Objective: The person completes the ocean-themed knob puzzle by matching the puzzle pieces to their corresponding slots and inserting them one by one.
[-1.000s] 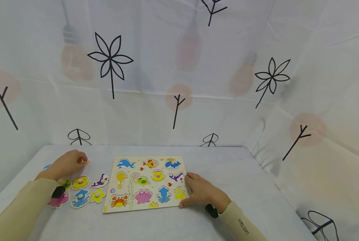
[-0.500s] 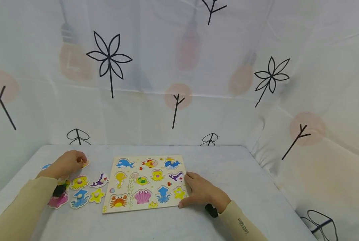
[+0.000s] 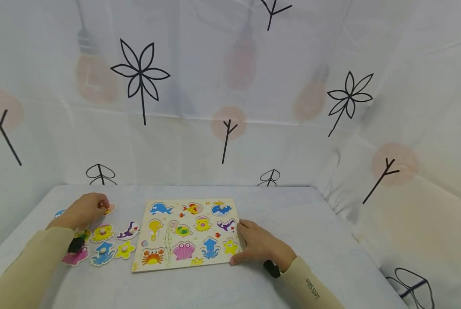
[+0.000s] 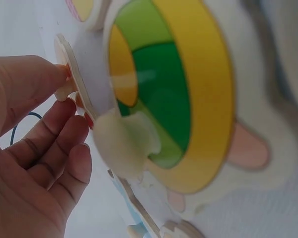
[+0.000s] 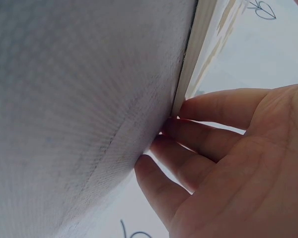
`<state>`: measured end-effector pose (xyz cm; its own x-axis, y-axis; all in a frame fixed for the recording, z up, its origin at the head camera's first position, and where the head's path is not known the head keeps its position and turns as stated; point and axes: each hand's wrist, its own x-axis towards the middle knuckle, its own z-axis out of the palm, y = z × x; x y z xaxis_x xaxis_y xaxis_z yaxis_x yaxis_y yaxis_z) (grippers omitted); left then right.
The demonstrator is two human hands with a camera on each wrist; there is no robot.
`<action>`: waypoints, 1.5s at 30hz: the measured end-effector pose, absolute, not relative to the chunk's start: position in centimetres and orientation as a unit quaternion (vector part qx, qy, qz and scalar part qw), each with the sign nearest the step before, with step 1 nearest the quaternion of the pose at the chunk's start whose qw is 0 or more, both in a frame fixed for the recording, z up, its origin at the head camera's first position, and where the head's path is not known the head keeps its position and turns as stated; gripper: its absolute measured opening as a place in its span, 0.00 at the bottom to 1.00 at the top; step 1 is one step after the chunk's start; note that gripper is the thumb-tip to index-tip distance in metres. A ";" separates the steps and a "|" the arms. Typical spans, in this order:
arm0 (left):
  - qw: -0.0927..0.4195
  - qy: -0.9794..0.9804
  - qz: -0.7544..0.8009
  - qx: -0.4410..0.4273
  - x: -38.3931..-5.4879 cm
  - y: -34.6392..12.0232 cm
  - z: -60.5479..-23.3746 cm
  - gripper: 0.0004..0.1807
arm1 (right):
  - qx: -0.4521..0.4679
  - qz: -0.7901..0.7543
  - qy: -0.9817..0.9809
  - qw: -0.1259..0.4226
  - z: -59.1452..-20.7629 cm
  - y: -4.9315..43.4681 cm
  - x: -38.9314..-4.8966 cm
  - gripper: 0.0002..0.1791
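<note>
My left hand (image 3: 81, 211) is at the back left of the table, its thumb and forefinger pinching the wooden knob of a puzzle piece (image 3: 111, 209). In the left wrist view that piece (image 4: 72, 62) stands nearly edge-on, with some red and orange showing; the fingers hide part of it. The cream puzzle board (image 3: 188, 266) with printed sea animals lies mid-table. A blue whale piece (image 3: 221, 210) with a knob sits in its top right place. My right hand (image 3: 263, 244) rests at the board's right edge, fingertips on the cloth and against the side (image 5: 191, 64), thumb by the near corner.
Left of the board lie several knobbed pieces: a yellow octopus (image 3: 102, 233), a purple one (image 3: 128, 231), a blue squid (image 3: 103, 254), a yellow starfish (image 3: 125, 249) and a pink shell (image 3: 76, 256). A turtle piece (image 4: 164, 84) is close to the left wrist camera.
My left hand has shifted slightly left and more of the pinched piece shows. The right hand and the board stay where they were.
</note>
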<state>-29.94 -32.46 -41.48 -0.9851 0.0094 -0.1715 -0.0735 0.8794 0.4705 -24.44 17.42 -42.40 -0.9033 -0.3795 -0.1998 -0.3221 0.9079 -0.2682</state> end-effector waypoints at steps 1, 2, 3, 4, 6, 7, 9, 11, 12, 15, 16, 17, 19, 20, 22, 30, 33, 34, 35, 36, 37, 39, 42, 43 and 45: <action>0.086 0.965 0.247 -0.017 -29.9 -32.4 -41.4 0.07 | -0.181 -0.115 0.969 0.125 -42.4 17.4 -24.4 0.64; 0.087 0.964 0.249 -0.019 -29.9 -32.4 -41.4 0.07 | -0.180 -0.115 0.969 0.125 -42.4 17.4 -24.4 0.65; 0.087 0.964 0.250 -0.019 -29.9 -32.4 -41.4 0.07 | -0.179 -0.115 0.969 0.125 -42.3 17.4 -24.4 0.65; 0.087 0.964 0.249 -0.018 -29.9 -32.4 -41.3 0.06 | -0.177 -0.115 0.969 0.125 -42.3 17.4 -24.4 0.65; 0.084 0.966 0.244 -0.012 -29.9 -32.4 -41.3 0.06 | -0.177 -0.116 0.969 0.125 -42.4 17.4 -24.4 0.65; 0.080 0.967 0.240 -0.009 -29.8 -32.3 -41.3 0.06 | -0.176 -0.117 0.969 0.125 -42.4 17.4 -24.4 0.65; 0.070 0.970 0.233 -0.001 -29.9 -32.3 -41.2 0.06 | -0.177 -0.118 0.969 0.125 -42.4 17.4 -24.4 0.64; 0.061 0.972 0.226 0.011 -30.0 -32.2 -41.1 0.06 | -0.177 -0.119 0.969 0.124 -42.4 17.4 -24.4 0.65; 0.056 0.973 0.224 0.017 -30.0 -32.1 -41.0 0.06 | -0.178 -0.119 0.969 0.124 -42.4 17.4 -24.4 0.65; 0.042 0.974 0.218 0.045 -30.3 -31.6 -40.8 0.05 | -0.178 -0.121 0.969 0.125 -42.5 17.5 -24.4 0.65; 0.037 0.974 0.214 0.057 -30.4 -31.4 -40.7 0.04 | -0.178 -0.121 0.969 0.124 -42.5 17.5 -24.5 0.65; 0.031 0.975 0.211 0.068 -30.5 -31.2 -40.7 0.04 | -0.179 -0.122 0.968 0.124 -42.5 17.6 -24.5 0.65; 0.018 0.974 0.204 0.092 -30.6 -30.6 -40.6 0.03 | -0.181 -0.120 0.968 0.123 -42.5 17.6 -24.5 0.65; 0.014 0.974 0.201 0.101 -30.7 -30.3 -40.5 0.03 | -0.183 -0.121 0.968 0.122 -42.6 17.7 -24.5 0.66; 0.008 0.973 0.196 0.119 -30.8 -29.5 -40.3 0.02 | -0.186 -0.121 0.967 0.122 -42.6 17.7 -24.5 0.66; 0.001 0.968 0.187 0.167 -30.7 -25.6 -39.5 0.03 | -0.184 -0.124 0.967 0.124 -42.7 17.7 -24.5 0.65; -0.003 0.966 0.182 0.183 -30.8 -24.2 -39.5 0.02 | -0.185 -0.121 0.967 0.125 -42.7 17.6 -24.6 0.66; -0.005 0.965 0.180 0.188 -30.8 -23.7 -39.6 0.02 | -0.184 -0.122 0.967 0.126 -42.7 17.6 -24.6 0.66; -0.007 0.964 0.180 0.196 -30.8 -23.2 -39.6 0.02 | -0.183 -0.122 0.967 0.126 -42.7 17.6 -24.6 0.66; -0.009 0.962 0.181 0.204 -30.8 -22.7 -39.7 0.03 | -0.183 -0.122 0.967 0.127 -42.7 17.5 -24.6 0.66; -0.010 0.960 0.182 0.212 -30.9 -22.2 -39.7 0.03 | -0.182 -0.122 0.967 0.127 -42.7 17.6 -24.6 0.66; -0.010 0.957 0.182 0.225 -30.8 -21.1 -39.8 0.04 | -0.181 -0.122 0.968 0.127 -42.7 17.6 -24.6 0.66; -0.006 0.955 0.183 0.234 -30.7 -19.7 -39.7 0.03 | -0.184 -0.120 0.967 0.128 -42.6 17.6 -24.6 0.66; -0.005 0.955 0.182 0.236 -30.6 -19.2 -39.6 0.03 | -0.183 -0.121 0.967 0.129 -42.6 17.6 -24.6 0.66; -0.006 0.953 0.184 0.242 -30.7 -18.3 -39.5 0.03 | -0.182 -0.121 0.967 0.129 -42.5 17.6 -24.6 0.66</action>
<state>-30.65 -18.27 -39.53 -0.8826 0.4593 0.1003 0.4636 0.8150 0.3476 -24.56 17.60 -42.54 -0.9007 -0.3825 -0.2062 -0.3202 0.9050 -0.2801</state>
